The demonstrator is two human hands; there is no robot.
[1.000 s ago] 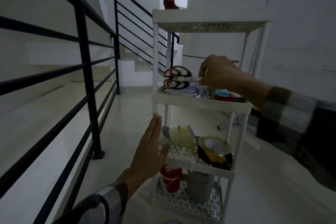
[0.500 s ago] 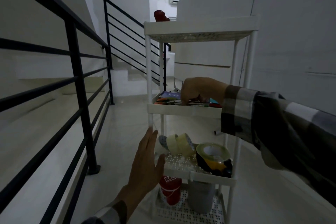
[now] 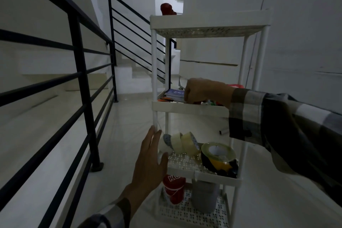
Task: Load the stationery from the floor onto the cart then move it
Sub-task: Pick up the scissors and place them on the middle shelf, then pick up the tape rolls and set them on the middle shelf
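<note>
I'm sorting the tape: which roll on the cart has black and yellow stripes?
The large roll at the right end of the tape shelf. The three smaller rolls standing on edge near the left hand are pale.

Tight corridor here: the black railing runs along the left, a white wall closes the right, and the cart stands between them. Open floor shows between railing and cart. Ahead, stairs rise past the cart. On the tape shelf, rolls crowd the left and a striped roll the right, with bare perforated deck between. The second shelf looks cluttered, though dimness blurs it.
</note>
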